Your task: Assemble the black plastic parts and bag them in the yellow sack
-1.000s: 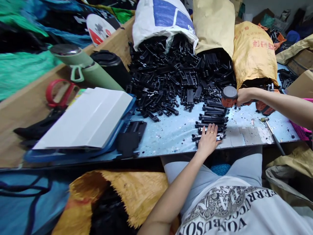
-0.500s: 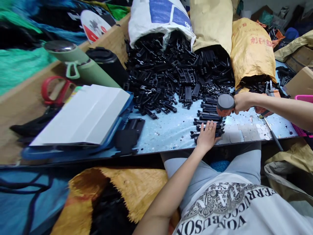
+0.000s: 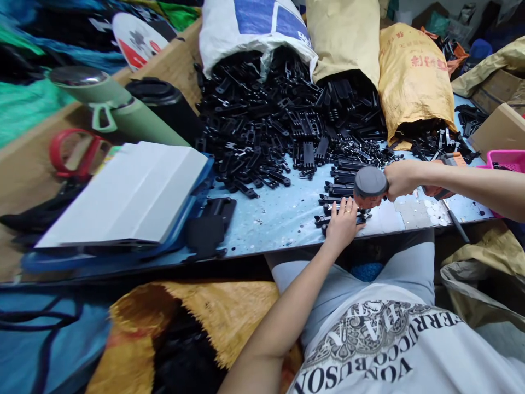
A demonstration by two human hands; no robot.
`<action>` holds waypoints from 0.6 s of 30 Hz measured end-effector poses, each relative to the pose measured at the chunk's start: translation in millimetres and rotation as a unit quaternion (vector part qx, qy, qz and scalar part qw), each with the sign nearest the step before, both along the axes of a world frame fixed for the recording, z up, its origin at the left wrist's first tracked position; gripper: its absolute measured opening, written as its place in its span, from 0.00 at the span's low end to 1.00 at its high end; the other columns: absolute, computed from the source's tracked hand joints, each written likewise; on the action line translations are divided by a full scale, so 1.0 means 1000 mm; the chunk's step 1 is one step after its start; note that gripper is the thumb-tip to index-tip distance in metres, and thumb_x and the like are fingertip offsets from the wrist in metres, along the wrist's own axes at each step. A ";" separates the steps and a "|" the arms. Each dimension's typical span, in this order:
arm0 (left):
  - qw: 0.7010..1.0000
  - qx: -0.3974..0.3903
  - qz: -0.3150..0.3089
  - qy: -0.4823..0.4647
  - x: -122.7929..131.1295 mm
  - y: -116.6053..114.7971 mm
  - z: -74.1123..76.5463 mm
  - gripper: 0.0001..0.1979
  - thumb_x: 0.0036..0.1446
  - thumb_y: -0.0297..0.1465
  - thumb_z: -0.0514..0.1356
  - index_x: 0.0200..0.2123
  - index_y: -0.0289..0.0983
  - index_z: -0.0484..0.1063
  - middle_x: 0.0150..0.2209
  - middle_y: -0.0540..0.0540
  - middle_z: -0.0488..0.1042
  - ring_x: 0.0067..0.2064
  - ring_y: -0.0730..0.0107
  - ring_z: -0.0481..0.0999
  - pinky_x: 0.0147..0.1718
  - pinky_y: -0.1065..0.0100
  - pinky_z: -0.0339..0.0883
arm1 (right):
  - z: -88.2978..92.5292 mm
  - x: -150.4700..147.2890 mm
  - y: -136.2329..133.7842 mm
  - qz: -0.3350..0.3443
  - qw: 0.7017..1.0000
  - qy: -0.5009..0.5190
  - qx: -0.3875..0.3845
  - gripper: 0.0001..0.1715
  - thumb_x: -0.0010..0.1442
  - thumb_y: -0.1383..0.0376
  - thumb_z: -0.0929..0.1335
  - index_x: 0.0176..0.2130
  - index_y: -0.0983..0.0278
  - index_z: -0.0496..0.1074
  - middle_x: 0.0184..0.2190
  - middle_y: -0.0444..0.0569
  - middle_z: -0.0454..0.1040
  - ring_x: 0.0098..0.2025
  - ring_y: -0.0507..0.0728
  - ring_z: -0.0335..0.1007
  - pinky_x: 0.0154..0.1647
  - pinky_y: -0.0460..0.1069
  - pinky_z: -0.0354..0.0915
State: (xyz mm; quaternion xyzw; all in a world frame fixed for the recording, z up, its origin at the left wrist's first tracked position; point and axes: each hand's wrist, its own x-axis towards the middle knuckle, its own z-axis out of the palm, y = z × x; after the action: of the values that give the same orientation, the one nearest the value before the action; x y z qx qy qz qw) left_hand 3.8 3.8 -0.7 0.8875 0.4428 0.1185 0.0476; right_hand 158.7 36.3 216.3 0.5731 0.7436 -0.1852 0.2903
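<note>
My left hand (image 3: 342,225) lies palm down, fingers stretched out, on the near end of a row of slim black plastic pieces (image 3: 337,189) laid side by side. My right hand (image 3: 398,179) is wrapped around a cordless drill (image 3: 370,183), its round grey back end upward. Orange and grey parts of the drill show beyond my right wrist. The drill sits over the row, close to the fingertips of my left hand; its tip is hidden beneath its body.
Heaped black parts (image 3: 254,120) spill from a white sack (image 3: 221,33), a tan sack (image 3: 344,38) and a yellow sack (image 3: 416,82). At left are a white box (image 3: 127,197), a green bottle (image 3: 135,109) and red-handled scissors (image 3: 61,158). A pink basket (image 3: 506,158) stands at right.
My right hand has brought the drill a little nearer to me along the row, closer to my left hand. My left hand stays on the row. The whole view has shifted slightly.
</note>
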 end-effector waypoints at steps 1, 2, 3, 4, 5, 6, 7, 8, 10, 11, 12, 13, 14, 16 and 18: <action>1.000 -0.004 -0.003 -0.005 0.000 0.000 0.000 0.29 0.55 0.41 0.57 0.55 0.27 0.63 0.56 0.29 0.64 0.63 0.46 0.52 0.61 0.47 0.37 | 0.001 -0.002 -0.003 -0.001 1.000 0.004 -0.009 0.14 0.44 0.62 0.70 0.32 0.69 0.76 0.22 0.48 0.73 0.22 0.54 0.69 0.22 0.46 0.62; 1.000 -0.009 -0.007 -0.011 -0.001 0.000 0.000 0.28 0.55 0.40 0.57 0.54 0.27 0.64 0.54 0.29 0.66 0.63 0.46 0.53 0.61 0.46 0.36 | 0.001 -0.005 -0.006 -0.004 1.000 0.006 -0.021 0.14 0.44 0.62 0.70 0.32 0.68 0.76 0.22 0.48 0.73 0.22 0.55 0.70 0.22 0.46 0.62; 1.000 -0.015 -0.010 -0.017 -0.001 -0.001 -0.001 0.27 0.56 0.40 0.57 0.54 0.28 0.65 0.53 0.29 0.68 0.62 0.46 0.55 0.61 0.46 0.36 | -0.001 -0.008 -0.008 -0.008 0.999 0.004 -0.031 0.15 0.44 0.62 0.70 0.33 0.68 0.76 0.22 0.49 0.73 0.22 0.55 0.70 0.23 0.47 0.62; 0.999 -0.020 -0.013 -0.021 -0.002 -0.001 -0.002 0.26 0.56 0.39 0.56 0.53 0.29 0.66 0.52 0.29 0.69 0.61 0.46 0.56 0.61 0.46 0.36 | -0.003 -0.010 -0.009 -0.009 0.999 0.002 -0.037 0.15 0.44 0.62 0.70 0.32 0.69 0.76 0.22 0.49 0.74 0.23 0.56 0.70 0.23 0.47 0.63; 0.999 -0.022 -0.016 -0.023 -0.002 0.000 -0.003 0.25 0.57 0.39 0.56 0.53 0.29 0.66 0.51 0.30 0.69 0.61 0.46 0.57 0.61 0.46 0.36 | -0.007 -0.010 -0.009 -0.009 0.999 0.001 -0.036 0.14 0.43 0.63 0.71 0.32 0.68 0.76 0.22 0.49 0.74 0.24 0.56 0.71 0.24 0.47 0.63; 0.999 -0.020 -0.018 -0.022 -0.002 0.000 -0.005 0.26 0.57 0.39 0.55 0.54 0.29 0.66 0.51 0.30 0.69 0.61 0.46 0.57 0.61 0.46 0.37 | -0.011 -0.008 -0.010 -0.010 0.999 0.007 -0.031 0.14 0.42 0.63 0.71 0.31 0.68 0.76 0.22 0.49 0.73 0.24 0.57 0.71 0.24 0.47 0.63; 1.000 -0.013 -0.018 -0.020 -0.002 0.001 -0.006 0.26 0.57 0.40 0.55 0.55 0.29 0.65 0.52 0.29 0.68 0.61 0.46 0.56 0.61 0.46 0.37 | -0.015 -0.003 -0.011 -0.013 0.999 0.020 -0.021 0.14 0.41 0.64 0.71 0.31 0.68 0.76 0.22 0.49 0.73 0.25 0.57 0.71 0.25 0.47 0.63; 1.000 -0.003 -0.017 -0.019 -0.002 0.002 -0.008 0.28 0.57 0.40 0.55 0.56 0.28 0.63 0.54 0.29 0.67 0.62 0.46 0.55 0.61 0.46 0.38 | -0.020 0.005 -0.013 -0.020 0.999 0.043 -0.009 0.14 0.41 0.63 0.72 0.31 0.68 0.76 0.23 0.49 0.74 0.26 0.57 0.71 0.25 0.47 0.63; 1.000 0.019 -0.013 -0.017 -0.002 0.004 -0.012 0.31 0.57 0.40 0.55 0.59 0.27 0.58 0.58 0.29 0.61 0.64 0.46 0.52 0.61 0.46 0.40 | -0.029 0.031 -0.021 -0.051 0.993 0.109 0.005 0.15 0.41 0.62 0.72 0.32 0.68 0.76 0.24 0.49 0.74 0.26 0.56 0.71 0.25 0.46 0.63; 0.999 0.028 -0.011 -0.017 -0.002 0.006 -0.013 0.33 0.57 0.41 0.54 0.60 0.27 0.56 0.60 0.29 0.58 0.64 0.46 0.51 0.60 0.46 0.40 | -0.035 0.049 -0.026 -0.077 0.986 0.150 0.005 0.16 0.41 0.62 0.73 0.32 0.67 0.75 0.24 0.48 0.74 0.26 0.55 0.70 0.25 0.46 0.63; 0.999 0.036 -0.011 -0.017 -0.002 0.007 -0.014 0.34 0.57 0.42 0.53 0.61 0.27 0.54 0.61 0.30 0.56 0.64 0.46 0.50 0.60 0.46 0.41 | -0.040 0.069 -0.032 -0.109 0.975 0.193 0.002 0.17 0.42 0.61 0.73 0.33 0.67 0.75 0.24 0.47 0.74 0.26 0.54 0.69 0.24 0.46 0.63; 0.999 0.043 -0.014 -0.018 -0.002 0.008 -0.015 0.34 0.57 0.43 0.53 0.61 0.27 0.54 0.62 0.30 0.55 0.64 0.46 0.50 0.60 0.45 0.41 | -0.046 0.090 -0.037 -0.146 0.961 0.237 0.001 0.17 0.42 0.61 0.73 0.34 0.66 0.75 0.25 0.46 0.73 0.25 0.54 0.68 0.24 0.46 0.63; 0.998 0.051 -0.022 -0.021 -0.003 0.009 -0.015 0.34 0.58 0.43 0.52 0.61 0.28 0.55 0.62 0.30 0.55 0.64 0.46 0.50 0.59 0.45 0.41 | -0.052 0.112 -0.042 -0.181 0.942 0.281 0.009 0.17 0.43 0.61 0.73 0.35 0.66 0.74 0.25 0.46 0.73 0.25 0.53 0.68 0.25 0.46 0.63; 0.996 0.070 -0.046 -0.043 -0.004 0.009 -0.014 0.29 0.58 0.43 0.52 0.58 0.30 0.61 0.60 0.32 0.59 0.63 0.47 0.53 0.59 0.45 0.43 | -0.062 0.157 -0.046 -0.261 0.898 0.348 0.070 0.20 0.41 0.64 0.74 0.37 0.65 0.74 0.26 0.44 0.73 0.26 0.52 0.67 0.28 0.46 0.64; 0.990 0.087 -0.065 -0.086 -0.005 0.008 -0.014 0.22 0.60 0.41 0.51 0.50 0.33 0.69 0.55 0.35 0.67 0.59 0.51 0.61 0.57 0.50 0.50 | -0.071 0.199 -0.045 -0.357 0.844 0.365 0.167 0.22 0.41 0.68 0.74 0.40 0.65 0.72 0.25 0.43 0.72 0.25 0.50 0.65 0.29 0.45 0.64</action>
State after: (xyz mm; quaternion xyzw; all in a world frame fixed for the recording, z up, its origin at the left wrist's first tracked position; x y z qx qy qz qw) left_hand -1.2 11.6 -14.2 0.9016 0.3667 0.2290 0.0152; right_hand 357.6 -8.4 145.6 0.7297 0.5596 -0.3451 -0.1881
